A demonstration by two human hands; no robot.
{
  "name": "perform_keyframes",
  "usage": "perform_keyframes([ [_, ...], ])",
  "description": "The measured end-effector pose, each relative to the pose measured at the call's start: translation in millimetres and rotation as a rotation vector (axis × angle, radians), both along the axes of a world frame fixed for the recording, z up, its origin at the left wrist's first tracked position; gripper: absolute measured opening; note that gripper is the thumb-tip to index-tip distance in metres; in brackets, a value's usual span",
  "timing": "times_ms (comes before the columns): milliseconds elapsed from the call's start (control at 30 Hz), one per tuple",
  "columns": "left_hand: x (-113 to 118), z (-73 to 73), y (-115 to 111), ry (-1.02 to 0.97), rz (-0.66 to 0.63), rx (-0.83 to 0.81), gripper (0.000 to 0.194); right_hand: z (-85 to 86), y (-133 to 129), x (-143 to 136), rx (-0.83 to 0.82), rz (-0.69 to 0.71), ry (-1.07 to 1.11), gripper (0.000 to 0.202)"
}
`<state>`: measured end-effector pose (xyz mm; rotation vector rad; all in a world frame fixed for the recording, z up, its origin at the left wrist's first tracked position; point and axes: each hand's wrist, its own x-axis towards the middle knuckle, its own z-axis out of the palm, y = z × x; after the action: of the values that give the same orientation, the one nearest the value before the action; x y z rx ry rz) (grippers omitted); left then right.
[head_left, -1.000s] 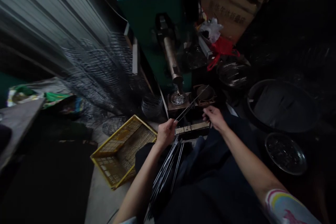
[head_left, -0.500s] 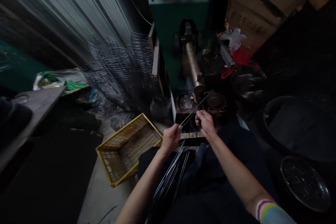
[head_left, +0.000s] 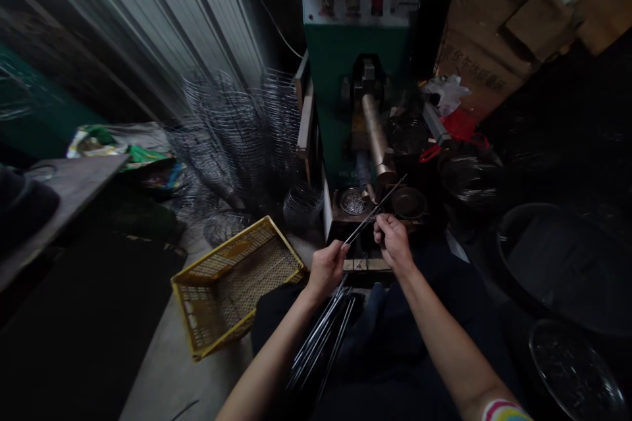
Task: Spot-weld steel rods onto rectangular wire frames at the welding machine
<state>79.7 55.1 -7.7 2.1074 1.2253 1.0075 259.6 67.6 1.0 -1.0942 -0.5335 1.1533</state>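
Note:
My left hand (head_left: 326, 270) is closed around the near end of a thin metal rod (head_left: 359, 227), which slants up and right past the tip of a machine's arm (head_left: 376, 135). Close to the rod's middle, my right hand (head_left: 394, 242) has thumb and fingers pinched together; whatever is between them is too small to make out. Just beyond the rod is a round dish of small shiny metal pieces (head_left: 352, 202). A bundle of metal rods (head_left: 316, 345) lies across my lap, beneath my left forearm.
A yellow plastic crate (head_left: 184, 316) stands on the floor at left. Behind it rise tall stacks of wire rings (head_left: 232, 125). The green machine body (head_left: 328, 85) is straight ahead. To the right are cardboard boxes (head_left: 474, 66), a red bag (head_left: 459, 123) and a dark tub (head_left: 503, 230).
The view has tilted up a little, so the scene sits lower and slightly to the right. Both hands keep nearly the same pose around the rod.

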Motion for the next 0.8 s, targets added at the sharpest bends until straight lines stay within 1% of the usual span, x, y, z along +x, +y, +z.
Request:
perform_keyframes([
  [300, 4.1, -0.5, -1.3, -0.027, 0.012, -0.018, 0.030, 0.3, 3.4, -0.6, 0.036, -0.005, 0.020, 0.031],
  [500, 6.0, 0.8, -2.9, -0.048, 0.019, -0.019, 0.030, 0.1, 4.0, 0.1, 0.030, -0.022, 0.028, 0.031],
  [800, 7.5, 0.0, -1.9, -0.080, 0.015, -0.045, 0.029, -0.8, 9.1, 3.1, 0.031, -0.002, 0.004, 0.031],
])
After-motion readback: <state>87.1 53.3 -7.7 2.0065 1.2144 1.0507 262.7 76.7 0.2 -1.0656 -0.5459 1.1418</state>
